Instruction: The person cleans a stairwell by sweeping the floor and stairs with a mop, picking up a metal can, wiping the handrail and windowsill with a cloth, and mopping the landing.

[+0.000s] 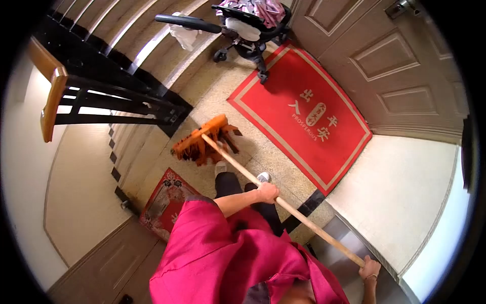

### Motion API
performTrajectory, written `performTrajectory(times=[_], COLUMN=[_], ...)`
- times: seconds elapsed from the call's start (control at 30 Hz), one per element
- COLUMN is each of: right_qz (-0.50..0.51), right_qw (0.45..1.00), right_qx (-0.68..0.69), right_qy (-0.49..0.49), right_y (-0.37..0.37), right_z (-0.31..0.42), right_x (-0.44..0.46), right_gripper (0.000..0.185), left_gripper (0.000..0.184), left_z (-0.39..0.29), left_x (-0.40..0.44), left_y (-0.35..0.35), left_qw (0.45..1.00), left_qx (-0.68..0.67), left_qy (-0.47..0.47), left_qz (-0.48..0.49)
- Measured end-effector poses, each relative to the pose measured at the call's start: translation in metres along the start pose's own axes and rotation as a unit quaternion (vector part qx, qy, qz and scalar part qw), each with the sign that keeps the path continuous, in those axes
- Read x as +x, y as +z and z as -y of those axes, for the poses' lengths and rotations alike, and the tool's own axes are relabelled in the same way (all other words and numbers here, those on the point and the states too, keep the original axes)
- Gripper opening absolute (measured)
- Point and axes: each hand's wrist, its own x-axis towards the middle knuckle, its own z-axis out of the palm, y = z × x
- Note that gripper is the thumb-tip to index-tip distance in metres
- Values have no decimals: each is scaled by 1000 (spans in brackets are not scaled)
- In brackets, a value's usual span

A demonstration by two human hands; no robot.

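Left hand, nearer the orange fringed mop head, and right hand clasp its tan wooden pole, slanting lower right.

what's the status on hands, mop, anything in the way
Left hand gripping mop handle partway, right hand near its end. Mop head by the shoes, between two red mats. Stroller just ahead, possible snag.

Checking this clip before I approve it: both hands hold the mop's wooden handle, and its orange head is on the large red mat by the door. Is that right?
Not quite: the orange head is off the large red mat, over the speckled floor beside it, as the head view shows. Both hands do hold the wooden handle.
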Motion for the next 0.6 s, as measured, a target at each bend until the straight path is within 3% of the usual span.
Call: performTrajectory(times=[0.07,0.1,0.17,0.2,0.3,0.43,0.5,0.57,0.6], right_qz=[-37,-61,-69,-110,-213,-196,-199,-150,-100], right_qw=[998,995,994,991,967,978,968,965,970], right_qx=[56,18,60,75,129,61,52,76,85], right_qy=[18,71,54,2,-46,-43,-144,-202,-205], right_y=[27,2,19,16,-44,-141,-190,-245,-276], right_z=[24,-37,-11,-5,2,56,120,190,208], right_x=[19,8,35,49,64,77,94,102,99], right_gripper=[21,19,16,23,34,37,37,38,38], left_gripper=[27,25,22,16,12,5,6,6,7], left_z=[15,-33,1,12,35,138,203,252,259], left_x=[-29,32,-2,-8,-11,9,23,29,20], left_y=[-26,-43,-56,-76,-137,-165,-152,-130,-126], left_qw=[999,997,993,991,985,946,903,889,917], left_qx=[29,7,22,32,20,46,13,18,-4], left_qy=[-17,13,6,-16,-17,-9,-103,-88,-99], left_qz=[-19,-76,-118,-126,-170,-320,-418,-450,-387])
